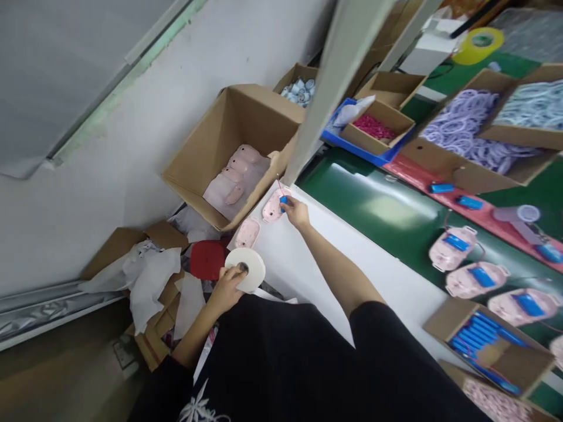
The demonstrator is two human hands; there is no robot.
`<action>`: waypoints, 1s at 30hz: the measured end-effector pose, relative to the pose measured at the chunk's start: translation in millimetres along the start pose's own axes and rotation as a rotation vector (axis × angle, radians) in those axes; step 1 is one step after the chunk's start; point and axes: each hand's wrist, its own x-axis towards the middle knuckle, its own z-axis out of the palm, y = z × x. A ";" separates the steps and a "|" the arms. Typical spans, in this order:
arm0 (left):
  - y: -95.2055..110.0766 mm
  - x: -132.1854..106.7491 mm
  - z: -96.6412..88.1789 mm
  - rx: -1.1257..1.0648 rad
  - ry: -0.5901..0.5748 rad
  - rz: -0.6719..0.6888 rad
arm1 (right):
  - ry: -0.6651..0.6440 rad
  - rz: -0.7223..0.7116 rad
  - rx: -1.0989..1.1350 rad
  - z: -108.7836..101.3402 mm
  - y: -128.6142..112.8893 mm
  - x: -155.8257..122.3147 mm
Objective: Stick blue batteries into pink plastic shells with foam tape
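Note:
My left hand point(226, 288) is closed round a white roll of tape point(247, 268), a finger in its core, at the near-left corner of the white table point(308, 264). My right hand point(296, 211) reaches to the table's far corner and pinches a small blue battery point(284, 200) against a pink shell point(273, 207). A second pink shell point(247, 232) lies beside it, between the two hands.
An open carton point(229, 146) with more pink shells stands past the table's corner. A green conveyor point(387, 211) carries pink shells with blue batteries point(479, 275). Boxes of batteries point(479, 340), purple rings point(466, 126) and pink parts point(373, 126) surround it. Scrap cardboard and plastic lie on the floor.

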 end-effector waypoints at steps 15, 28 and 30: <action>-62.6 22.8 -38.1 -0.068 -0.017 -0.105 | -0.320 0.042 -0.970 39.8 -18.0 57.8; -36.1 2.3 -10.6 -0.021 0.215 -0.161 | -0.215 -0.040 -0.800 -32.9 17.7 -14.1; -26.0 0.3 3.2 -0.036 0.247 -0.138 | -0.111 0.004 -0.780 -91.3 60.1 -42.4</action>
